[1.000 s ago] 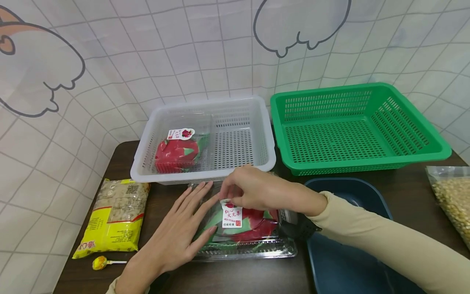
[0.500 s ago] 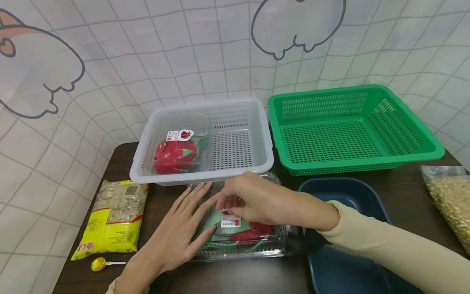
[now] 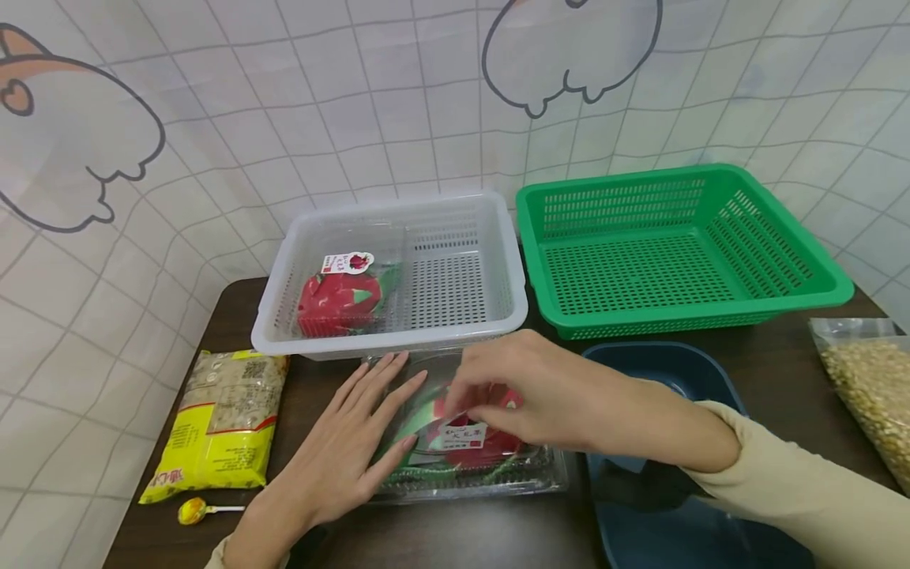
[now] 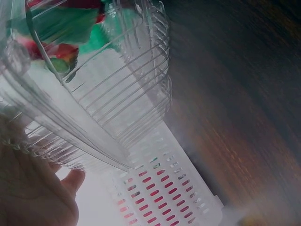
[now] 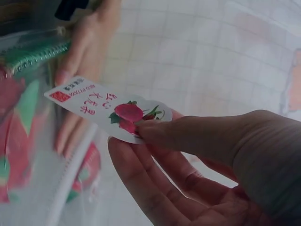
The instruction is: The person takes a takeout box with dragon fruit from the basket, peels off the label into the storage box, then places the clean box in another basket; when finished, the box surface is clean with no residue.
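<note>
A clear plastic fruit box (image 3: 490, 484) with red and green dragon fruit (image 3: 498, 452) inside lies on the dark table. My left hand (image 3: 337, 450) rests on the left part of its lid, fingers straight and spread. In the left wrist view, the ribbed side of the box (image 4: 127, 94) fills the upper left. My right hand (image 3: 533, 387) pinches a white label sticker (image 3: 464, 436) between thumb and fingers. The right wrist view shows this label (image 5: 94, 106), printed with a dragon fruit picture, held apart from the lid.
Behind stands a white basket (image 3: 455, 292) holding another dragon fruit box (image 3: 344, 304). A green basket (image 3: 640, 269) is to its right, above a dark blue basin (image 3: 675, 371). On the left lie a yellow bag (image 3: 216, 427) and lollipop (image 3: 192, 510); at right, a bag of kernels (image 3: 870, 387).
My right hand has pulled the label up off the lid and moved to the right with it. The left hand has stayed on the lid.
</note>
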Demonstrator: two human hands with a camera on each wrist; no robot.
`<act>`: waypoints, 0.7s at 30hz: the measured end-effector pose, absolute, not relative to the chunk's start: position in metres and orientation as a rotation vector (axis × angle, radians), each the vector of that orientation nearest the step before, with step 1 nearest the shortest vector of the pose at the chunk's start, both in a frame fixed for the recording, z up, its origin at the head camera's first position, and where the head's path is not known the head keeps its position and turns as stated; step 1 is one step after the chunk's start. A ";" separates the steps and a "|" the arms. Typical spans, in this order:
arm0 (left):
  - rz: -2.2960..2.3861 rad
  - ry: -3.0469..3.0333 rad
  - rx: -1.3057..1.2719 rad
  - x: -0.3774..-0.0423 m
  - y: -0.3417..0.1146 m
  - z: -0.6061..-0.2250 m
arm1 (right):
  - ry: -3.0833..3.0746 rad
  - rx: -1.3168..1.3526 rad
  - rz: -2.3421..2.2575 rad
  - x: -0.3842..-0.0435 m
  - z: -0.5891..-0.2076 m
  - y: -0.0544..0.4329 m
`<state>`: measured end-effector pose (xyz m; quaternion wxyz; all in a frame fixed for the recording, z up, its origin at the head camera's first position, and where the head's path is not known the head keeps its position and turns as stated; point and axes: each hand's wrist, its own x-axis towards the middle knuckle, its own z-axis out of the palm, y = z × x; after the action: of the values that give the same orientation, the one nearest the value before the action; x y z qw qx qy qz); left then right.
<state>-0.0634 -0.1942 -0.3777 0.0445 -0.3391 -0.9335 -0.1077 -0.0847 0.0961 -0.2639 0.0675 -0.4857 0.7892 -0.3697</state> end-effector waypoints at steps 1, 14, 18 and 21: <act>-0.332 -2.852 -1.038 -0.064 -0.194 -0.378 | 2.383 -1.467 -1.125 -0.084 -0.262 0.102; -0.329 -2.881 -1.021 -0.064 -0.193 -0.376 | 2.463 -1.185 -1.180 -0.087 -0.282 0.206; -0.328 -2.894 -1.014 -0.064 -0.193 -0.376 | 2.482 -1.046 -1.148 -0.089 -0.302 0.233; -0.332 -2.901 -1.007 -0.064 -0.193 -0.376 | 2.481 -0.955 -1.110 -0.092 -0.313 0.247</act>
<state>-0.0636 -0.1928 -0.3756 0.0265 -0.3259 -0.9389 -0.1075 -0.0919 0.2474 -0.3130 0.1298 -0.3287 0.8539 -0.3821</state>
